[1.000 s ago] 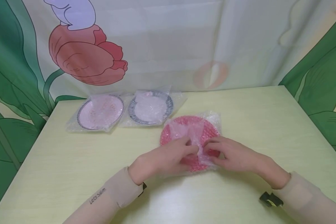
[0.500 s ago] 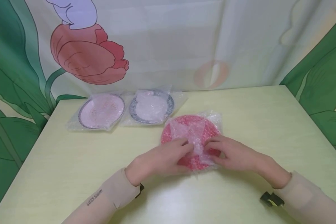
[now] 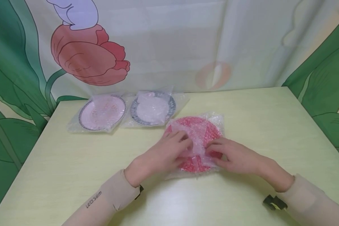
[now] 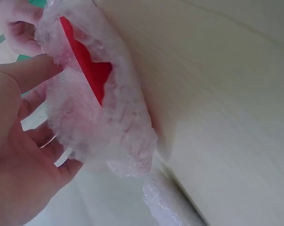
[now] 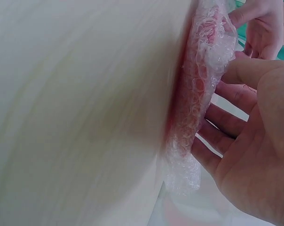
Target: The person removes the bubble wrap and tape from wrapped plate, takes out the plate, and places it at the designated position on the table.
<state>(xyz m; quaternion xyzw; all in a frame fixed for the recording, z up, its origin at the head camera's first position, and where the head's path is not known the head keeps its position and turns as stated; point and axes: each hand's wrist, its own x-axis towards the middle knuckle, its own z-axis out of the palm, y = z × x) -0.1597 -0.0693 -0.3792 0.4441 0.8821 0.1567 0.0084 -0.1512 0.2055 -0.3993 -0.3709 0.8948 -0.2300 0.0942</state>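
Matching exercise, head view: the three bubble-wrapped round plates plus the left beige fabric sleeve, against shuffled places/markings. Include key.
Things
1. Bubble-wrapped round red plate
2. Bubble-wrapped round pale pink plate, thin dark rim
3. Bubble-wrapped round pale plate, broad grey-blue rim
4. Left beige fabric sleeve

Places/markings
A. Middle plate, left to right
B. Carries dark lettering
C. Frontmost plate, at the left hand and right hand
D. Leftmost plate

Pairs: 1-C, 2-D, 3-A, 4-B

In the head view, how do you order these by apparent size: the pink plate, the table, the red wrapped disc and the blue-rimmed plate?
1. Table
2. Red wrapped disc, though it lies nearer to the camera
3. Pink plate and blue-rimmed plate: too alike to rank
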